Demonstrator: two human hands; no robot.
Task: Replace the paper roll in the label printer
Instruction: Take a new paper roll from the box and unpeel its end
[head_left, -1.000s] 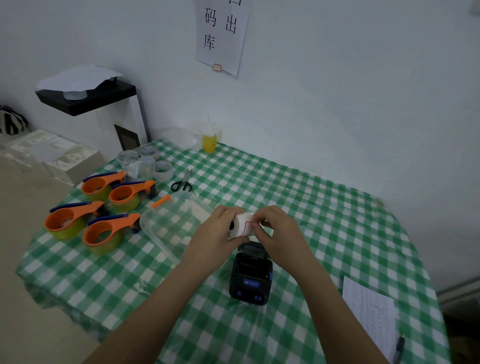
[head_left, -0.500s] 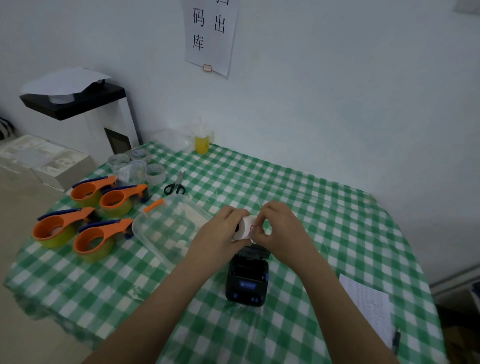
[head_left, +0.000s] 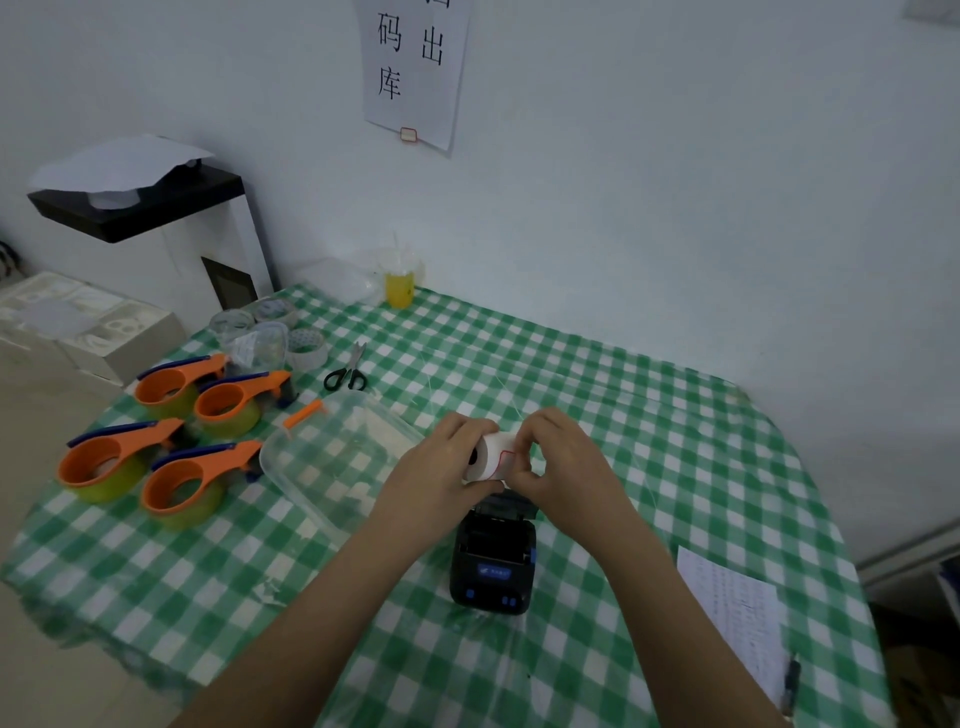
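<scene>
- We see the left hand (head_left: 441, 467) and right hand (head_left: 563, 462) both closed around the white paper roll (head_left: 491, 457), lifted off the table.
- The roll sits at 12 o'clock from the black label printer (head_left: 493, 564), whose lid appears open.
- At the printer's 9 o'clock lies a clear plastic tray (head_left: 332, 467) on the checked tablecloth (head_left: 675, 441).

Four orange tape dispensers (head_left: 156, 441) are grouped near the left edge of the checked surface (head_left: 649, 415). Black-handled scissors (head_left: 347, 373) lie beyond a clear plastic tray (head_left: 332, 462). A printed sheet (head_left: 737, 613) rests at the right edge.
</scene>
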